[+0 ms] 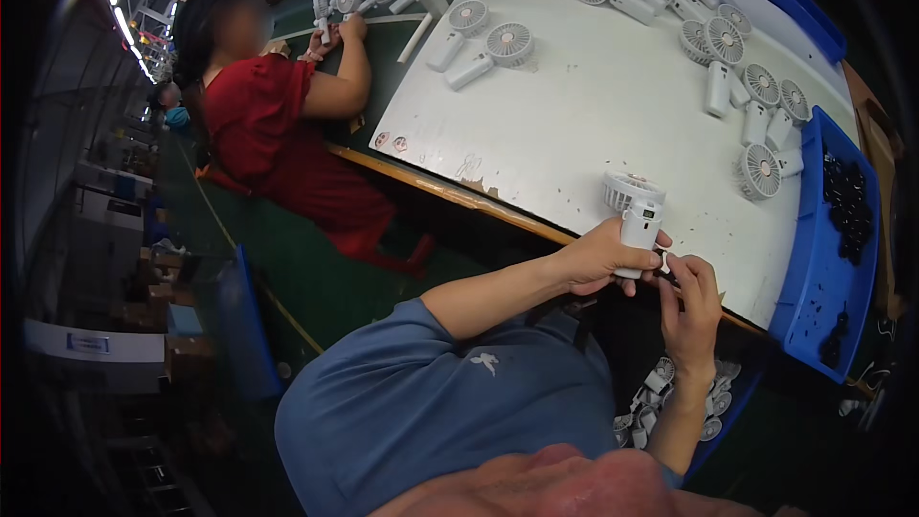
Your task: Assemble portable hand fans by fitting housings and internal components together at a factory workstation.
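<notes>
— Factory benches are seen running away to the left, and a broad white worktable (593, 124) with a chipped near edge fills the middle; what is being worked on?

— A small white plastic handheld fan (634, 215), with a round grilled head and a blocky handle, is held upright just above the table's near edge. The left hand (598, 257) is wrapped closed around the handle. The right hand (691, 302) is pinched shut on a small dark part (667, 277), which is pressed against the handle's lower end; what kind of part it is cannot be told.

— Which step is judged to be in hand?

— A fitting step, it seems: the dark piece is being set into the base of the handle. A steady hold from the left hand and a fine, aligned push from the right would be called for next.

— What else is laid about?

— Many identical white fans (728, 67) are scattered over the far side of the table, their grilles ribbed and their bodies smooth and matt. Small black glossy pieces (847, 206) are heaped in a blue plastic tray (814, 258) at the right. More white fans are piled in a bin (670, 407) below the table. At the far left a co-worker in a red top (263, 115) is seated at a green-topped bench (383, 48), with a fan held in their hands.
</notes>
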